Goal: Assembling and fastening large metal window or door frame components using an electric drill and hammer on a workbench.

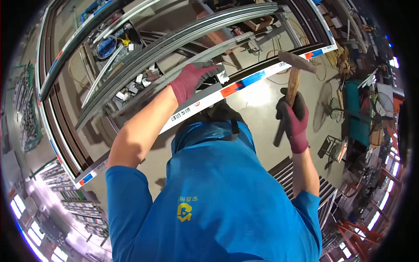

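My right hand [296, 122], in a maroon glove with dark fingers, is wrapped round the handle of a hammer [293, 85]. The hammer's wooden handle points up, its metal head raised near the right end of a window-type metal frame [187, 112]. A dark end sticks out below my fist. My left hand [188, 82], gloved alike, reaches over the frame's near rail. Its fingertips pinch a small pale piece [223, 75] against the rail, beside blue and red tape; its exact kind is unclear.
Long grey metal profiles [166, 39] cross the frame. Beneath it are a blue round basket [106, 46] and small loose parts [142, 81]. Stacked dark profiles [281, 170] lie to my right, near a small stand [330, 147]. Racks [74, 205] hold more stock on the left.
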Action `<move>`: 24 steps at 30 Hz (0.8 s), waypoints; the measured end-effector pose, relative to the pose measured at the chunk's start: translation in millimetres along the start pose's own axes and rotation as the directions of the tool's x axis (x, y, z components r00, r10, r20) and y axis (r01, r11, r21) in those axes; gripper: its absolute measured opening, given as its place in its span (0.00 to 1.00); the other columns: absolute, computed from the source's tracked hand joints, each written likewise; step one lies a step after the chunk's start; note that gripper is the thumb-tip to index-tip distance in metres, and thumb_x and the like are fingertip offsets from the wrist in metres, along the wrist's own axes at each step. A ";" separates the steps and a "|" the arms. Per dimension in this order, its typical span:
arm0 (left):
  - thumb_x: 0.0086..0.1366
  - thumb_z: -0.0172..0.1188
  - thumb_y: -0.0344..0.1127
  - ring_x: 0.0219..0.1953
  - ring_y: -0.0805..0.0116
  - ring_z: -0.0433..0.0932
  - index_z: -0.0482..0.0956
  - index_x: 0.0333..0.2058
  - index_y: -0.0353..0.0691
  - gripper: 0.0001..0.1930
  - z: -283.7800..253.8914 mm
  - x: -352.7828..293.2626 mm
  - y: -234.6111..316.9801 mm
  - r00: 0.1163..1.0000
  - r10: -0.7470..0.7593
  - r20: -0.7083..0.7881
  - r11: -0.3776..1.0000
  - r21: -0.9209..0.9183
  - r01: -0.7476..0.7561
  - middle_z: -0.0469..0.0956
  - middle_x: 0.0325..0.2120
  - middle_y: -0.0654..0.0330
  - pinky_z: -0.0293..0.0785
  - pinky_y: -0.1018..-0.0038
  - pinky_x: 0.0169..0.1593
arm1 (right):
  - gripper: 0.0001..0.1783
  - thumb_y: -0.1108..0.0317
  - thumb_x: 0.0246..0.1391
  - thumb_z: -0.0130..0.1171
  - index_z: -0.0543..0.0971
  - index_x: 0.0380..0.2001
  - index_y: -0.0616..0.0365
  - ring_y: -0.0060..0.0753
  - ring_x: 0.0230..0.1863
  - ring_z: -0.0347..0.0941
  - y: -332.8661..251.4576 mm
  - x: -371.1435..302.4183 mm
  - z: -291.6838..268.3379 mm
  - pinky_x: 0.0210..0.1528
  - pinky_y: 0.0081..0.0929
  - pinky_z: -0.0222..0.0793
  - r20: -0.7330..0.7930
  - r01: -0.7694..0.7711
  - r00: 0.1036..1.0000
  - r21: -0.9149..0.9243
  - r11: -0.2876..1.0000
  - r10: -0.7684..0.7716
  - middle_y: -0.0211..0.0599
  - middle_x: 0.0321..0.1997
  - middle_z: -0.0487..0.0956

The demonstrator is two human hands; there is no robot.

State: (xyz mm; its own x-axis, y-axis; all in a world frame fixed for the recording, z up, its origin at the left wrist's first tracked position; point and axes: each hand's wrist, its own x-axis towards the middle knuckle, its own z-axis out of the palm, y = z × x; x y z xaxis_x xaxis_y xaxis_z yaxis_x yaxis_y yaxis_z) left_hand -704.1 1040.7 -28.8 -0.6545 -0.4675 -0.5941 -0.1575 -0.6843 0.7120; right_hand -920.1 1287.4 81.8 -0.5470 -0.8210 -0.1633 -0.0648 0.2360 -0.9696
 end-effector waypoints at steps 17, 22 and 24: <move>0.62 0.74 0.43 0.37 0.74 0.81 0.85 0.50 0.33 0.23 -8.1 2.3 8.5 0.994 -0.049 0.092 0.926 0.377 0.011 0.86 0.35 0.59 0.77 0.73 0.44 | 0.34 0.44 0.70 0.59 0.75 0.59 0.68 0.20 0.35 0.68 -34.0 254.2 38.1 0.39 0.24 0.68 0.756 0.411 0.655 -0.349 0.842 -0.007 0.29 0.37 0.76; 0.60 0.73 0.47 0.45 0.65 0.84 0.82 0.54 0.30 0.30 -6.0 -6.9 24.6 0.995 -0.039 0.096 0.885 0.466 -0.010 0.86 0.44 0.50 0.78 0.68 0.52 | 0.38 0.40 0.72 0.51 0.78 0.51 0.74 0.35 0.30 0.71 -41.7 294.9 78.4 0.36 0.31 0.70 0.908 0.516 0.378 -0.368 0.774 0.180 0.49 0.30 0.76; 0.57 0.74 0.52 0.51 0.59 0.83 0.80 0.59 0.32 0.36 -7.7 -3.5 26.3 0.992 -0.043 0.119 0.880 0.475 -0.019 0.84 0.49 0.46 0.76 0.65 0.58 | 0.30 0.45 0.73 0.52 0.79 0.42 0.69 0.33 0.26 0.71 -38.1 302.1 87.7 0.33 0.31 0.69 0.921 0.479 0.312 -0.363 0.799 0.232 0.44 0.27 0.76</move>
State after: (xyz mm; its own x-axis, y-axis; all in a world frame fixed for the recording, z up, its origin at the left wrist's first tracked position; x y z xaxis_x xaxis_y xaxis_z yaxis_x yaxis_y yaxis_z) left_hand -700.3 1020.0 -10.9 -0.7306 -0.3677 -0.5753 -0.4776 -0.3270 0.8155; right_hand -1009.7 984.7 53.4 0.5831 -0.6805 -0.4437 -0.6168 -0.0154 -0.7870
